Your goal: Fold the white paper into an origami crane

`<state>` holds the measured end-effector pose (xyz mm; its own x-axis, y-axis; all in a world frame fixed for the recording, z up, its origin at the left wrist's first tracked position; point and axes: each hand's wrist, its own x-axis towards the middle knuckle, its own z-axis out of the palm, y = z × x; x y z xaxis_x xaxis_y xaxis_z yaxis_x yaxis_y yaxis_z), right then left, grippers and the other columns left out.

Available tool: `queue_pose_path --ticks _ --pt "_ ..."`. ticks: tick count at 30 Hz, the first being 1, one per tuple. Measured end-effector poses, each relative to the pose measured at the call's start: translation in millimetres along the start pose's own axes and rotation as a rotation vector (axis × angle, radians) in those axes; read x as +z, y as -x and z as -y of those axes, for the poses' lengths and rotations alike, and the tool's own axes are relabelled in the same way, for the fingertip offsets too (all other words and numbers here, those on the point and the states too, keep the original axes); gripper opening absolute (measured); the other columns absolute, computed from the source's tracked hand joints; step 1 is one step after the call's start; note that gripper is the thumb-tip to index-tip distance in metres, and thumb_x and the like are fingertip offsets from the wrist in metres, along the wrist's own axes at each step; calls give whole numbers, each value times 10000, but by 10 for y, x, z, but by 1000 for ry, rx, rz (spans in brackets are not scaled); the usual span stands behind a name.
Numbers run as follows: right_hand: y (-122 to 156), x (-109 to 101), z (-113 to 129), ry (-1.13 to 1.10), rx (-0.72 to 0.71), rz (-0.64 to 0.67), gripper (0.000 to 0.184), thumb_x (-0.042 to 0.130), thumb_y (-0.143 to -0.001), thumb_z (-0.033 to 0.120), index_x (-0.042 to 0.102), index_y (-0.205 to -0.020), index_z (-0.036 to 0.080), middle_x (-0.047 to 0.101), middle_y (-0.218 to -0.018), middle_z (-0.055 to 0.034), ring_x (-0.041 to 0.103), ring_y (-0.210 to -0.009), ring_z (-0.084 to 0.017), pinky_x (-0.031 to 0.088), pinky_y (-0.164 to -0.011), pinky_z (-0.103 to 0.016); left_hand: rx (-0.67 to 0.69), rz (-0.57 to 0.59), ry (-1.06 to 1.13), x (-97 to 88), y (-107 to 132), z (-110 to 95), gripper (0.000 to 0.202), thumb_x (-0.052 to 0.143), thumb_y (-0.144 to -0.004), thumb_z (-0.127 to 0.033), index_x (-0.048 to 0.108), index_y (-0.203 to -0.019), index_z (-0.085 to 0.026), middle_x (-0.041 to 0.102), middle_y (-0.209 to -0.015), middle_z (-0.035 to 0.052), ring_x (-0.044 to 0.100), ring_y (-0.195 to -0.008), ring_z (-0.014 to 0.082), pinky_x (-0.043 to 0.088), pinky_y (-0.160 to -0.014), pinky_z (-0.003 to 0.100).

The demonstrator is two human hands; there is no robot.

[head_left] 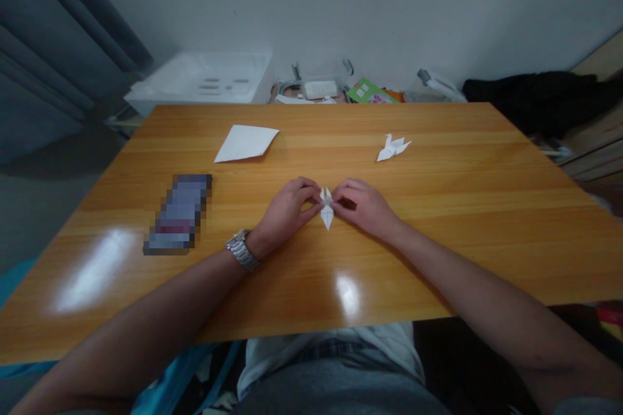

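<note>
Between my two hands, over the middle of the wooden table, is a small piece of folded white paper. It has two narrow points at the far end and a wider pointed flap toward me. My left hand, with a metal watch on its wrist, pinches the paper's left side. From the right, my right hand pinches the opposite side. The fingertips partly hide the paper's middle. Farther back on the right stands a finished-looking white origami crane.
A white paper stack or sheet lies at the back left of the table. Nearer on the left is a blurred-out phone. Beyond the far edge are a white plastic tub, a green booklet and dark cloth.
</note>
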<state>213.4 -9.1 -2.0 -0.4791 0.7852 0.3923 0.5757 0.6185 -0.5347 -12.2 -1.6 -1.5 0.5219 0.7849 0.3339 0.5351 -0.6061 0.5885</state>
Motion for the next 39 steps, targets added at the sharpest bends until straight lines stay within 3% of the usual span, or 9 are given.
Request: queue_pose_path --ticks 8,18,31,39 --pt "36 -14 -78 10 -98 50 100 694 -933 278 694 -972 187 683 -1003 -84 623 -941 -227 505 -842 -367 29 -1 -46 10 4 -3 62 657 -941 -232 686 -929 -178 667 -1094 69 630 -1021 210 519 -946 379" --pt "62 -20 -98 12 -113 61 142 652 -969 316 746 -991 212 695 -1009 -78 638 -929 -214 516 -828 -364 106 51 -68 -53 34 -20 157 691 -933 -305 711 -1050 -202 656 -1127 69 630 -1046 205 527 -961 360" --pt "75 -78 -98 112 -211 121 203 586 -1001 266 773 -1063 215 730 -1119 -109 686 -1014 -243 561 -887 -412 142 138 -197 -85 43 -47 181 576 -1003 -310 726 -1016 -209 675 -1147 68 630 -1035 213 523 -924 358" --pt "89 -53 -72 255 -264 151 230 555 -1012 221 769 -1094 199 762 -1146 -111 717 -1025 -252 588 -895 -417 226 209 -270 -172 35 -62 240 539 -1022 -302 721 -1135 -194 677 -1195 88 633 -1090 224 512 -984 372"
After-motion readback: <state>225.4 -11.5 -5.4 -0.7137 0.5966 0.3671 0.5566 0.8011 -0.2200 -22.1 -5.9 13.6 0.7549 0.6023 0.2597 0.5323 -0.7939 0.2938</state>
